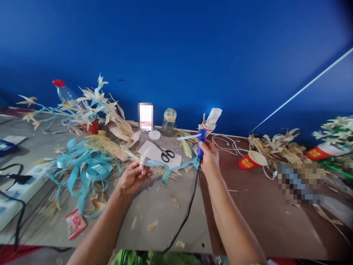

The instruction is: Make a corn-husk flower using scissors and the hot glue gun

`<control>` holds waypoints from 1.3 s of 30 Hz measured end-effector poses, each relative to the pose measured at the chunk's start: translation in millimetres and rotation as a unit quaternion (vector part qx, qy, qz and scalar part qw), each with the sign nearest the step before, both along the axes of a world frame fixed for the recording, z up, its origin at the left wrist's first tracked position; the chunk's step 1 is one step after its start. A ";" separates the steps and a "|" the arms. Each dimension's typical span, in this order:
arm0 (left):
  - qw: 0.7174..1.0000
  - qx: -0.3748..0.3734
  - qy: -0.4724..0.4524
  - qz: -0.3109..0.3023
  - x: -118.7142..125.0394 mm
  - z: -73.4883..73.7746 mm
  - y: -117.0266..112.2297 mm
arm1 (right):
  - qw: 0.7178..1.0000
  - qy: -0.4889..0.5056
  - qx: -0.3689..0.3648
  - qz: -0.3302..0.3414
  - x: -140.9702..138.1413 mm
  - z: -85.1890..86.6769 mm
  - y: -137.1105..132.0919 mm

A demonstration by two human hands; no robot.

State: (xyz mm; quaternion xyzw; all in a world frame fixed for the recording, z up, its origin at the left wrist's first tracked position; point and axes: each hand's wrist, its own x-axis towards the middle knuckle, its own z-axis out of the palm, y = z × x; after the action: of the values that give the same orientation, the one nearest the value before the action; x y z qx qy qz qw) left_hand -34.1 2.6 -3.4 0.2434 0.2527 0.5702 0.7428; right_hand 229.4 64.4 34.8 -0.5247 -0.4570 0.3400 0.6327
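My right hand grips a blue hot glue gun upright. A pale glue stick juts from it to the left, and a black cord hangs from its handle down to the table's front edge. My left hand is pinched on a small whitish husk flower. Light blue ribbon runs from beside those fingers toward the right hand; whether it is joined to the flower I cannot tell. Between and behind the hands, black-handled scissors lie on a white sheet.
At left are loops of blue ribbon, husk-flower branches, a clear bottle and a power strip. A glass jar stands behind. A red paper cup and dried husks are at right.
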 end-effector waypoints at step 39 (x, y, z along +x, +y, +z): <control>0.985 -0.117 0.012 0.122 9.2 1.0 12.3 | 0.925 -0.036 -0.125 0.358 -76.8 -45.4 -61.4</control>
State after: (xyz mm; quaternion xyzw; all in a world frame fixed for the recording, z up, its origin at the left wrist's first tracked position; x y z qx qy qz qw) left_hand -24.8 15.0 -2.4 0.1286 0.3543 0.6204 0.6878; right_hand 152.6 2.9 -10.6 -0.4129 -0.5905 0.5791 0.3814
